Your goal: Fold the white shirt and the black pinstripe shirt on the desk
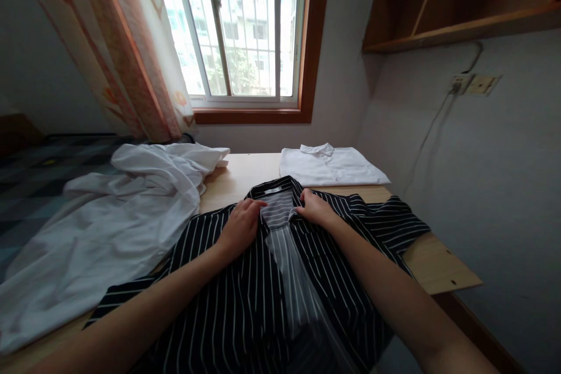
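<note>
A black shirt with white stripes [219, 280] lies spread face up across the wooden table, its front unbuttoned and its paler inside showing down the middle. My left hand [242, 223] grips the front edge just below the collar on the left. On the other side of the neck opening, my right hand [316, 208] pinches the collar edge, thumb and fingers closed on the cloth. The collar stands up behind both hands, with a small white label inside it. The striped right-hand sleeve reaches toward the table's right edge.
A folded white shirt [346, 166] lies at the table's back right. Loose white cloth [114, 234] is heaped along the left, partly over a checked bed [26, 187]. The wooden table [442, 266] ends near the right wall. A wall shelf [464, 29] hangs upper right.
</note>
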